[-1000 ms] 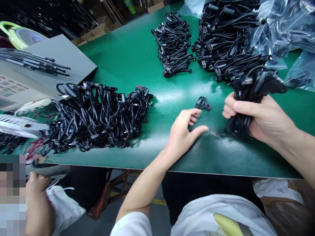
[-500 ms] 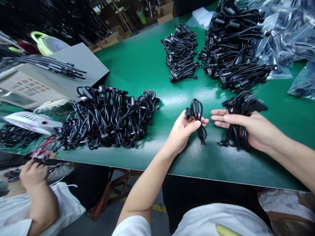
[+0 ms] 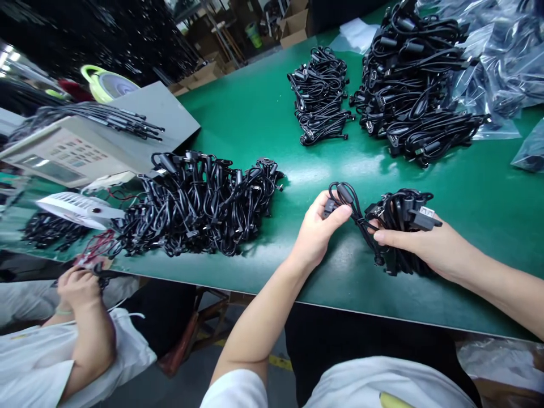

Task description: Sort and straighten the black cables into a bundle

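Our left hand (image 3: 321,224) pinches one cable (image 3: 346,201). Our right hand (image 3: 419,243) grips a bunch (image 3: 402,212). Big piles (image 3: 204,201) on the bench (image 3: 238,113) wait.

No readable text; tester panel (image 3: 70,154) markings too blurred.

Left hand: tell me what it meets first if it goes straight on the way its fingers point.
Probably the cable bundle held in the right hand; the left hand points right, toward it, holding a single cable.
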A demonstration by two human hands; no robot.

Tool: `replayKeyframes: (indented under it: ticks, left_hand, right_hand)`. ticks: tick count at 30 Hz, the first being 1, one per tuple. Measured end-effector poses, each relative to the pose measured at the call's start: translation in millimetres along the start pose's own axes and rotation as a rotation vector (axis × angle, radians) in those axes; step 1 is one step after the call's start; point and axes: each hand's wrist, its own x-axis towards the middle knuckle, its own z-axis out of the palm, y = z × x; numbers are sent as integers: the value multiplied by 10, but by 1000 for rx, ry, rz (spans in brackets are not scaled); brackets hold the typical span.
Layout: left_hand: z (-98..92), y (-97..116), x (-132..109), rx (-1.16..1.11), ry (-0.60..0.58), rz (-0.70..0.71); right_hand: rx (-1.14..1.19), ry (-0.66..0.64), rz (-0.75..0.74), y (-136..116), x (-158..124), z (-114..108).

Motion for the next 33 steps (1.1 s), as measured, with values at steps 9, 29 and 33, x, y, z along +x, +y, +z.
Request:
replayKeyframes:
  ticks: [9,29,33]
  left_hand:
    - [-4,14,-19,-4,48,20]
    - [-58,44,-37,-29,4,81]
    - [-70,87,-36,-36,33,139]
  right_hand:
    - [-293,-76,-97,-121,-83,20]
    - [38,24,-1,17,-10,-24]
    - [92,30,13,-19,4,-48]
